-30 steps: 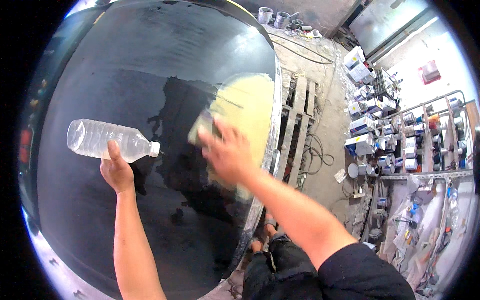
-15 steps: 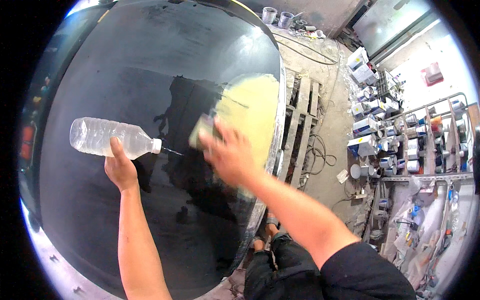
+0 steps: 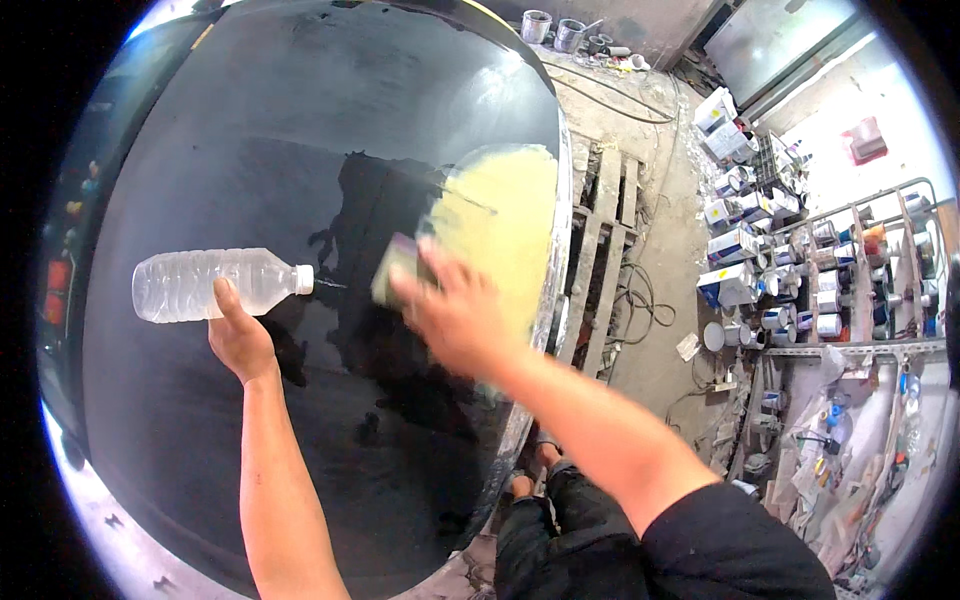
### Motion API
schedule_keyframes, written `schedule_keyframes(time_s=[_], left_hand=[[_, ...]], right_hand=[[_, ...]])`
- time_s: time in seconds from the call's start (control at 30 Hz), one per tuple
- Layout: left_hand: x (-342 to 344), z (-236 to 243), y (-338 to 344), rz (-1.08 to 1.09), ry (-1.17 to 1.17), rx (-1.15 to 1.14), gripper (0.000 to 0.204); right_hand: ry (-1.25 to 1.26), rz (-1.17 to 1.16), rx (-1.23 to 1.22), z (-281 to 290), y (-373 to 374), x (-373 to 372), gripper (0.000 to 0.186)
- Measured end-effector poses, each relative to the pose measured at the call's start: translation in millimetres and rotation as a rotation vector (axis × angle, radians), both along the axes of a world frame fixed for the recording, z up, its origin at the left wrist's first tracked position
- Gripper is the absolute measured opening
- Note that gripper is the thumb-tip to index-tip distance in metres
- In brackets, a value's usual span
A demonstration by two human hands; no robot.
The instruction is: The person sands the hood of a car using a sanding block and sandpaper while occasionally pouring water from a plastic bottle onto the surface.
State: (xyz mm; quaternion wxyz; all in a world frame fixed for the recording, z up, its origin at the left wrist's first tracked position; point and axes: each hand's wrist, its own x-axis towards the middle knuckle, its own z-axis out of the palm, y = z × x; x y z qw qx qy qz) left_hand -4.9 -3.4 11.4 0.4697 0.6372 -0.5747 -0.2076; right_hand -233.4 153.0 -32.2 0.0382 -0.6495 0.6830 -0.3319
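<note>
clear plastic water bottle (image 3: 215, 284) is gripped on its side in the left hand (image 3: 240, 340), cap toward the sanding block (image 3: 397, 268); judged light, crushable, best held mid-body. block is pressed under the right hand (image 3: 455, 315) on the black car panel (image 3: 300, 150) beside the yellow filler patch (image 3: 505, 225). block's grit face is hidden; right hand blurred.

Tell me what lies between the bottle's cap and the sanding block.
In the head view, only bare wet black panel separates the bottle cap from the sanding block; a thin water jet leaves the cap.
</note>
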Motion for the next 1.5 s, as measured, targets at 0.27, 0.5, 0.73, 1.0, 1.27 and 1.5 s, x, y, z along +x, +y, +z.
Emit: schedule_keyframes(time_s=[0.27,0.5,0.73,1.0,1.27,1.5], left_hand=[[23,2,-1,0.047,-0.130,0.038,0.080],[2,2,0,0.037,-0.062,0.020,0.079],[22,-1,-1,0.075,-0.115,0.027,0.081],[3,0,-4,0.054,-0.093,0.008,0.080],[13,-1,-1,0.037,-0.108,0.061,0.080],[2,-5,-5,0.032,-0.053,-0.004,0.076]], right_hand=[[-0.034,0.044,0.105,-3,12,40,0.049],[0.000,-0.048,-0.032,2,-22,12,0.055],[-0.035,0.076,0.033,-7,25,57,0.052],[0.007,-0.012,-0.052,24,-57,-15,0.042],[-0.039,0.139,-0.058,-14,55,51,0.057],[0.037,-0.077,-0.082,14,-80,-45,0.048]])
